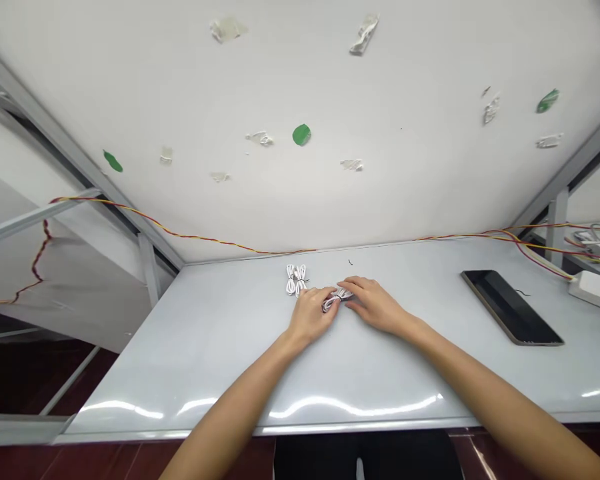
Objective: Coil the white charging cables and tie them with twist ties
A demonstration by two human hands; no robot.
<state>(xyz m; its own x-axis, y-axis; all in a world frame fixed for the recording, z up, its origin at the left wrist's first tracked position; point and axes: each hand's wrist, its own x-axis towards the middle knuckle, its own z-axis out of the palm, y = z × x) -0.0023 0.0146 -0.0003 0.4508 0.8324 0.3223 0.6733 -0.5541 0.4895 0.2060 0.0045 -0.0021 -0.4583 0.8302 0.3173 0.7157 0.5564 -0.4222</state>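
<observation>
On the pale grey table top, a small bundle of coiled white cable with dark ties lies between my left hand and my right hand. Fingers of my left hand pinch its left end and partly cover it. My right fingertips press on its right end. A second coiled white cable bundle lies just beyond my left hand, apart from it and untouched.
A black tablet in a brown case lies to the right, near a white power strip. Twisted red and yellow wire runs along the table's back edge. Behind stands a white panel with tape scraps, inside a metal frame.
</observation>
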